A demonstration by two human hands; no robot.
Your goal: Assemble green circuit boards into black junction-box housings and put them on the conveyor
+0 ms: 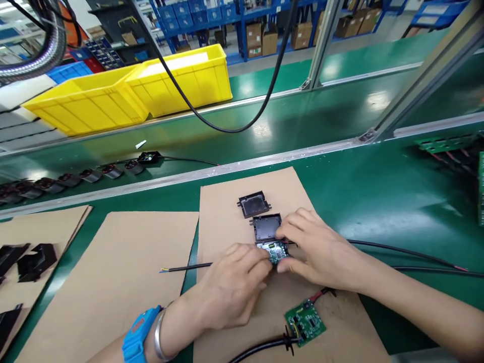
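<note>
A small circuit board (278,250) lies between my hands on the cardboard sheet, just below a black plastic case half (266,227). My left hand (236,282) has its fingers curled and pressed together at the board's left side. On the other side, my right hand (312,247) pinches the board's right end between thumb and fingers; the fingertips partly cover it. A black cable (189,267) with bare coloured wire ends sticks out left of my left hand. Another black case half (253,204) rests farther up the cardboard. Nearer me lies a green circuit board (305,322) with cables attached.
Cardboard sheets (124,262) cover the green bench, with black plastic parts (37,262) at far left. A metal rail (181,176) crosses behind. Beyond it are yellow bins (185,83) and a row of round dark parts (91,175). A black cable loop (234,130) hangs overhead.
</note>
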